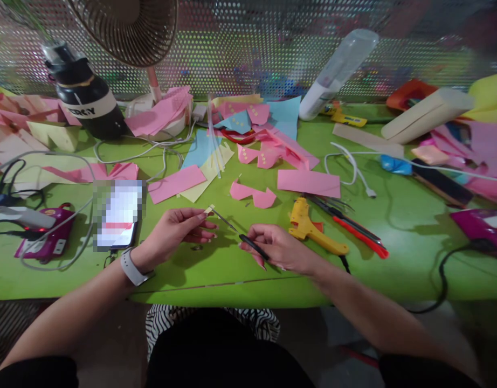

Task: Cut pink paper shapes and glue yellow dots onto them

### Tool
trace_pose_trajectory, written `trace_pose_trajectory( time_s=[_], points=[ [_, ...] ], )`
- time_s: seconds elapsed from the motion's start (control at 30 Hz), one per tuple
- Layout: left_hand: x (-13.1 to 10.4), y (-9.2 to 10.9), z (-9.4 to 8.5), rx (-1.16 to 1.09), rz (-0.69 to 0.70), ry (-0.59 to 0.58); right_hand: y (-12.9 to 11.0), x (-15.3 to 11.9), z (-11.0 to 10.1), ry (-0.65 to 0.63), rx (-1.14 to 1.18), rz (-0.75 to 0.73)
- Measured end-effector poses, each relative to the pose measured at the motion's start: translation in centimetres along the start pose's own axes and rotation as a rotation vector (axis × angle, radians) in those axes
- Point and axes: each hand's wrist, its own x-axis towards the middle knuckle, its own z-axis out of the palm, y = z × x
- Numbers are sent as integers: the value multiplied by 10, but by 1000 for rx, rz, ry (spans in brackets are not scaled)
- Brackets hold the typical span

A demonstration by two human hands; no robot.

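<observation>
Left hand (183, 226): pinching pale slip (209, 209)
Right hand (275, 247): curled round black-handled tool (253, 246), perhaps scissors
Glue gun (313, 231): right hand's two o'clock

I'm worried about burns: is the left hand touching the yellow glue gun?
Apart. The head view shows green tabletop and the right hand between the left hand and the yellow glue gun.

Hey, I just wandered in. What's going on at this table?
A person works with bare hands at a green table. The left hand pinches a small pale-yellow piece; the right hand holds a slim black-handled tool, its metal tip pointing toward that piece. A pink paper cutout lies just beyond the hands, and a yellow glue gun lies beside the right hand.
</observation>
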Motion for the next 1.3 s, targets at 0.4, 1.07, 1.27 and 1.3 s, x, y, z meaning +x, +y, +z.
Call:
trace_pose_trajectory(
  time_s=[0.4,1.07,1.27,1.3],
  points=[
    [0,4,1,9,-51,23,-3,-1,-1,5,-49,59],
    [-1,7,1,-12,51,63,-9,-3,1,68,96,-26],
    [-2,5,0,-47,104,48,-7,-5,1,-39,124,-75],
    [-2,4,0,-57,105,41,-6,-5,1,-52,112,-69]
  ],
)
